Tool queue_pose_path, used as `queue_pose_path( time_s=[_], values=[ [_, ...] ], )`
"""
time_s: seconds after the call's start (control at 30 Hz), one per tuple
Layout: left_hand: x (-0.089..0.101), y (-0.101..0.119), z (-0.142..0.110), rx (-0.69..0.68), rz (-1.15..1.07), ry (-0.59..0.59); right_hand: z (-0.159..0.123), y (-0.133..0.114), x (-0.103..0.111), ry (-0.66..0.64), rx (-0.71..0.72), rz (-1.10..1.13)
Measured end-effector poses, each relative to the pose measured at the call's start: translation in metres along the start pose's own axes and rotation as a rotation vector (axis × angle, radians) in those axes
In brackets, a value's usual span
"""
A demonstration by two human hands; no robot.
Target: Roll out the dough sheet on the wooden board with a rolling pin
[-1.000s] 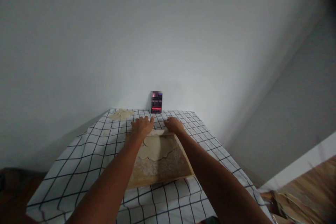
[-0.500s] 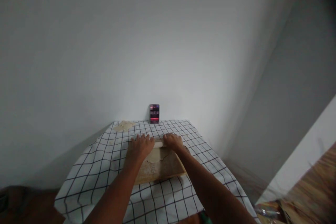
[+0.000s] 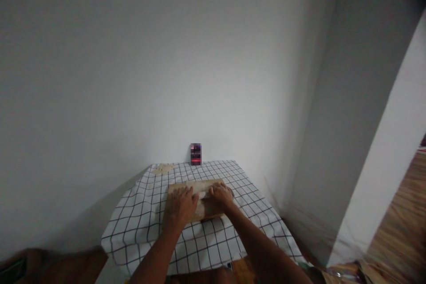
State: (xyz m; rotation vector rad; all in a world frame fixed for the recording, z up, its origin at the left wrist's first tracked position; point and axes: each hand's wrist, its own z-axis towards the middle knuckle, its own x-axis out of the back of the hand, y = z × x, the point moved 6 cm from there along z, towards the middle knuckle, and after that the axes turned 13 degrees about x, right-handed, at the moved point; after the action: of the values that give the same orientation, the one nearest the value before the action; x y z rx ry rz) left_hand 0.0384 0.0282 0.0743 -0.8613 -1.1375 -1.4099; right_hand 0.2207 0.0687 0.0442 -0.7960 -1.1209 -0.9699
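Pin (image 3: 202, 195) lies across board (image 3: 171, 191), only short pale stretch showing between hands; ends hidden. Left hand (image 3: 183, 204) over pin at board's left, fingers spread forward, cannot tell whether it grips. Right hand (image 3: 220, 196) curled round pin at board's right. Dough (image 3: 199, 185) on board, mostly covered, outline hard to make out. Half second ago, pin and hands sat at board's far edge; now nearer, far strip uncovered. Phone (image 3: 196, 154) upright beyond board, screen pixelated.
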Motion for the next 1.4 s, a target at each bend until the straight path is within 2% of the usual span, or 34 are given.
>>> queue_pose_path(
  time_s=[0.2, 0.37, 0.6, 0.77, 0.97, 1.13, 1.27, 1.4],
  values=[
    [-0.008, -0.005, -0.015, -0.043, 0.008, 0.007, -0.017, -0.009, 0.001, -0.025, -0.018, 0.003],
    [-0.017, -0.006, -0.015, -0.019, -0.006, 0.020, -0.026, -0.013, 0.000, -0.025, -0.001, 0.010],
    [-0.015, -0.003, -0.001, -0.040, 0.048, 0.017, -0.011, -0.008, 0.002, -0.037, -0.058, 0.013],
    [-0.016, -0.001, 0.022, -0.028, 0.033, 0.049, 0.014, -0.005, 0.003, -0.057, -0.013, 0.011],
    [-0.026, -0.003, 0.060, -0.068, 0.019, 0.057, 0.049, 0.003, 0.000, -0.018, 0.029, -0.036],
    [-0.040, -0.008, 0.103, 0.055, -0.005, -0.058, 0.087, 0.023, -0.006, -0.050, -0.120, 0.104],
    [-0.050, -0.012, 0.133, 0.162, -0.049, -0.158, 0.117, 0.037, -0.011, -0.023, -0.207, 0.239],
    [-0.052, -0.013, 0.153, 0.198, -0.033, -0.186, 0.138, 0.047, -0.016, 0.011, -0.250, 0.303]
  ],
)
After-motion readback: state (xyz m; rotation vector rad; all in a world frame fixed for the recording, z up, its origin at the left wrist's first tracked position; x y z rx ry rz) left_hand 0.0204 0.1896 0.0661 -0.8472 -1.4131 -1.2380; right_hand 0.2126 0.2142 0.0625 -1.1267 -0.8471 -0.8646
